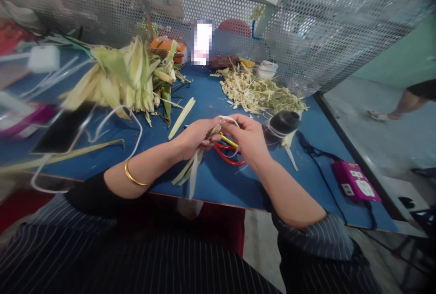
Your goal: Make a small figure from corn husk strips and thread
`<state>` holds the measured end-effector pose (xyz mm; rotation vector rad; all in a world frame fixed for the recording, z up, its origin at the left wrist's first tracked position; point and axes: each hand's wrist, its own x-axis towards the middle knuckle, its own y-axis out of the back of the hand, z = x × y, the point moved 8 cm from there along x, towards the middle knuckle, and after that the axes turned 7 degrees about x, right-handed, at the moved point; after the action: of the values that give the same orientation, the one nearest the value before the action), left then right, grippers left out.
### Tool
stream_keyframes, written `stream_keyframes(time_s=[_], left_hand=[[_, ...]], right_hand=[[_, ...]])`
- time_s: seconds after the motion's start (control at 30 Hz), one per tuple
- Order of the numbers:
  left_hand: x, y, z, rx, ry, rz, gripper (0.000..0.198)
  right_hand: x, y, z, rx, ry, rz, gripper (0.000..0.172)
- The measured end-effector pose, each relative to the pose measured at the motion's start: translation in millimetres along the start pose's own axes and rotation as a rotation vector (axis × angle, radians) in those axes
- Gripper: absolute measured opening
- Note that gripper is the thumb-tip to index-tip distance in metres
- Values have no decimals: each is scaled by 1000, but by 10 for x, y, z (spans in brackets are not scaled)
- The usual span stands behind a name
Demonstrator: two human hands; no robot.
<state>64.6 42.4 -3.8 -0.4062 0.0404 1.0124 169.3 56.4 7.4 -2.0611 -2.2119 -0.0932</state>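
Note:
My left hand point(200, 137) is closed around a small bundle of corn husk strips point(194, 176), whose loose ends hang down toward me. Close beside it, my right hand point(247, 135) pinches a pale narrow strip point(229, 117) that loops over between both hands. Just under the hands lie scissors with red handles point(230, 161) on the blue table point(218, 187); a yellow part shows above the red. To the right of my right hand is a dark thread spool point(281, 126), tipped over. A single flat husk piece point(181, 117) rests beyond my left hand.
Corn husks point(126, 76) are heaped at the back left, shredded husk scraps point(255, 87) at the back right. A phone point(64, 128) with a white cable lies left. A purple power strip point(356, 181) sits at the right edge. Perforated metal mesh point(231, 7) stands behind; a person's leg point(405, 103) shows far right.

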Motion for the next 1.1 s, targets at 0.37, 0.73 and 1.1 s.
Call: stream_keyframes(time_s=[0.37,0.73,1.1], left_hand=[[-19,192,158,19,-99,166,13],[-77,252,257,233,-191,276,34],[-77,237,270,196,-158,190,27]], right_hand=[[-8,36,-107,-169,5,20,19],[-82,-47,-279,-558,253,11,5],[-112,-22,-344,-659,314,50,9]])
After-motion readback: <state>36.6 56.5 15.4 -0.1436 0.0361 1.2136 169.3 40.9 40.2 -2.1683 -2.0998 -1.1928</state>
